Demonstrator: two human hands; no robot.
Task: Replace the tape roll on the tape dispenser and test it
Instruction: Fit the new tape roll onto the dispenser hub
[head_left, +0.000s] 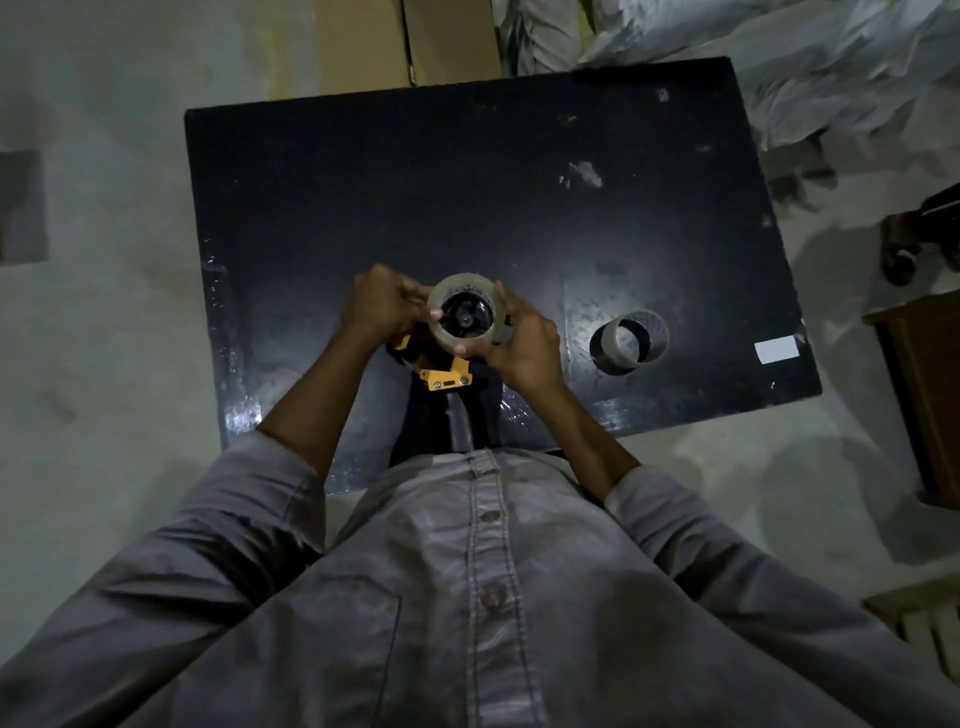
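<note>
Clear, light and slick, the tape roll (466, 316) on the dispenser (441, 375) is gripped by both hands (382, 304) (524, 345); its rigid rim is judged the best hold.

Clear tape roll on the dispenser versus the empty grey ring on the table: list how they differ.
The clear tape roll is thick-walled, seated on the yellow dispenser and held by both hands; the empty grey ring is thin-walled, hollow and lies untouched on the black table. Both are round.

Tape roll (466, 314) between both hands
</note>
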